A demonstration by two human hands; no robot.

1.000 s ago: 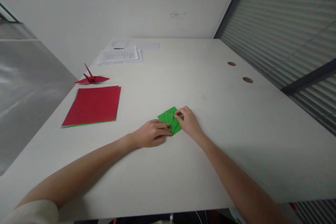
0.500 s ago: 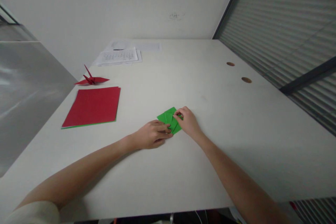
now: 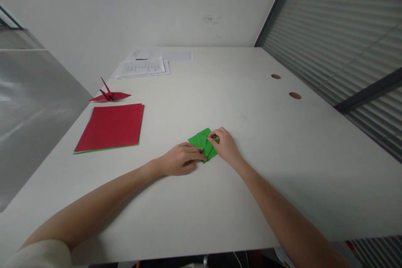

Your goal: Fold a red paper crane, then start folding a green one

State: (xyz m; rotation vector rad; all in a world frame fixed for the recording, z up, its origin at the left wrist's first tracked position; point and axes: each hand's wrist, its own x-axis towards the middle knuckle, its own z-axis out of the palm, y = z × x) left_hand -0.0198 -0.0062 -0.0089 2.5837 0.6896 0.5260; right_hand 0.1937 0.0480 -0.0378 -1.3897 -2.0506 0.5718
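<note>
A small folded piece of green paper [image 3: 201,140] lies flat on the white table [image 3: 194,209], near its middle. My left hand [image 3: 180,160] rests on the paper's near left edge, fingers pressed together on it. My right hand [image 3: 225,145] covers the paper's right corner, its fingertips pinching a fold there. Both forearms reach in from the near edge. Part of the green paper is hidden under the fingers.
A stack of red paper sheets [image 3: 111,126] with a green sheet beneath lies to the left. A red paper crane [image 3: 109,94] stands beyond it. Printed white papers [image 3: 143,67] lie at the far side. Two round holes [image 3: 294,95] mark the table's right part.
Hardly anything differs. My left fingers have shifted slightly along the green paper's near edge; the right hand keeps its pinch.
</note>
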